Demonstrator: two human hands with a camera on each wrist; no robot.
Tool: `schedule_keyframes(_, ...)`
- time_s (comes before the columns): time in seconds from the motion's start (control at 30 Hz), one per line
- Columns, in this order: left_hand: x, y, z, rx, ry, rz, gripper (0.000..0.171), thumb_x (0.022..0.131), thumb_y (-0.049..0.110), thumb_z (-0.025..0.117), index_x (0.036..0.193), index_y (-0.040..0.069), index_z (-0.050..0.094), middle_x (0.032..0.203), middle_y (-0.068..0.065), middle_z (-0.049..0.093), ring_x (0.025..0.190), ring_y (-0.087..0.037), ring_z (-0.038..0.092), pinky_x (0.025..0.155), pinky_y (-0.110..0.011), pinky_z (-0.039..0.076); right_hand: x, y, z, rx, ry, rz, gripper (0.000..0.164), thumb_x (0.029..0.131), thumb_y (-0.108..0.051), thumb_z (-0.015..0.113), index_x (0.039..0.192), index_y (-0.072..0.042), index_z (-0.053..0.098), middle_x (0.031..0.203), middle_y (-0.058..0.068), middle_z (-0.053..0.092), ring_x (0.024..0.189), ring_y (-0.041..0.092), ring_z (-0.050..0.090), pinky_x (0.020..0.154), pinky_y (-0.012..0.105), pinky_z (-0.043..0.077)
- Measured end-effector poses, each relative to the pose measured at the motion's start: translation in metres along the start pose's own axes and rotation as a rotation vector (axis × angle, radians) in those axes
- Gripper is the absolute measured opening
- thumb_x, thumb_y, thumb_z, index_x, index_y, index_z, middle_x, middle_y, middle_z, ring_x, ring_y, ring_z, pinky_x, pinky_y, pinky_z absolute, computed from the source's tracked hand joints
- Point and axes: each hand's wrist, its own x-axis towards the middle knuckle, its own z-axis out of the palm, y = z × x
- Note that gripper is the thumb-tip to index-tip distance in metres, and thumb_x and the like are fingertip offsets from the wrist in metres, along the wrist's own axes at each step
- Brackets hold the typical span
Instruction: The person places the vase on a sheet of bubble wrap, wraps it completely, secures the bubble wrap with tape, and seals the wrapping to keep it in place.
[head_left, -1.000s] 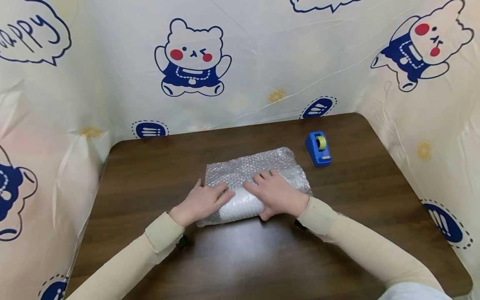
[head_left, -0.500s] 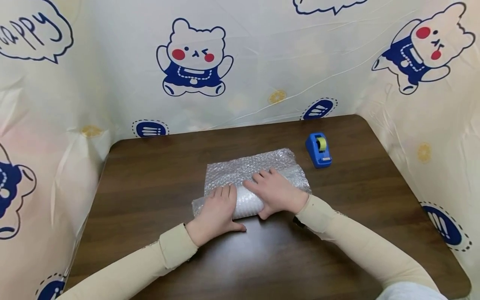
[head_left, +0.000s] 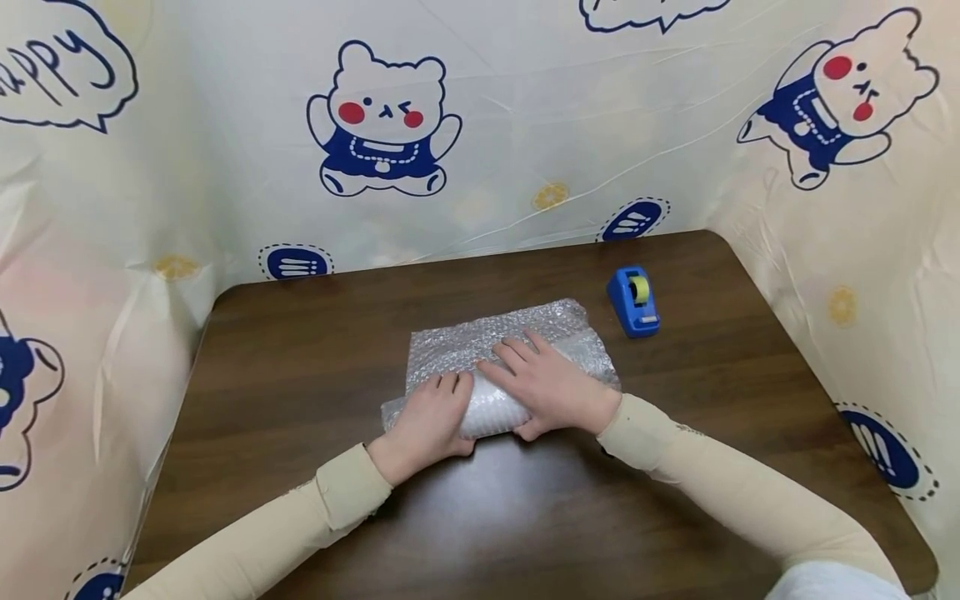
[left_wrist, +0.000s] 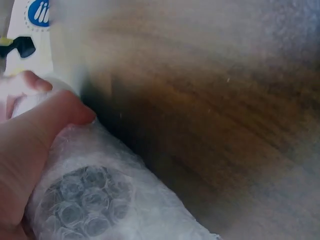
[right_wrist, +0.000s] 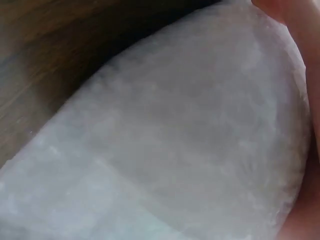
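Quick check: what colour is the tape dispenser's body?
The tape dispenser has a blue body; it shows best in the head view.

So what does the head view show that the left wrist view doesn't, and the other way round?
Only the head view shows the blue tape dispenser and a winking bear on the cloth.

Only the left wrist view shows clear round shapes clustered in the bubble wrap.

Both show the left hand gripping the bubble wrap, plus the brown table and some cloth.
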Motion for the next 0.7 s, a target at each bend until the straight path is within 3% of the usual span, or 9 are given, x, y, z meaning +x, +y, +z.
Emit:
schedule_keyframes(0.13, 0.003, -0.003, -0.002, -0.053, -0.043, -0.017, 0.080, 0.060, 0.044, 0.092, 0.115, -0.003, 0.057, 0.097, -0.015, 0.065, 0.082, -0.030, 0.066, 0.072, -0.043, 0.058, -0.011, -0.009, -0.001, -0.067, 0.058, 0.010, 0.096, 0.079, -0.063, 0.080, 0.154, -0.014, 0.046, 0.144, 0.020, 0.053, 0.139, 0.043, 0.046, 0.113, 0.067, 0.035)
schedule_keyframes(0.43, 0.015, -0.017, -0.008, -0.193, -0.262, -0.098, 0.080, 0.067, 0.045, 0.088, 0.124, -0.001, 0.056, 0.106, -0.016, 0.067, 0.095, -0.032, 0.068, 0.071, -0.047, 0.060, -0.020, -0.021, 0.011, -0.134, 0.061, 0.101, 0.120, 0.071, -0.063, 0.089, 0.163, -0.012, 0.030, 0.154, 0.026, 0.045, 0.144, 0.041, 0.042, 0.114, 0.065, 0.034)
schedule_keyframes(0.7, 0.021, -0.031, -0.010, -0.307, -0.284, -0.083, 0.067, 0.066, 0.044, 0.085, 0.112, 0.005, 0.057, 0.088, -0.001, 0.060, 0.073, -0.017, 0.058, 0.060, -0.036, 0.051, -0.004, -0.013, 0.018, -0.166, 0.152, 0.104, 0.112, 0.063, -0.053, 0.097, 0.151, -0.009, 0.044, 0.130, 0.022, 0.057, 0.123, 0.040, 0.054, 0.102, 0.062, 0.044)
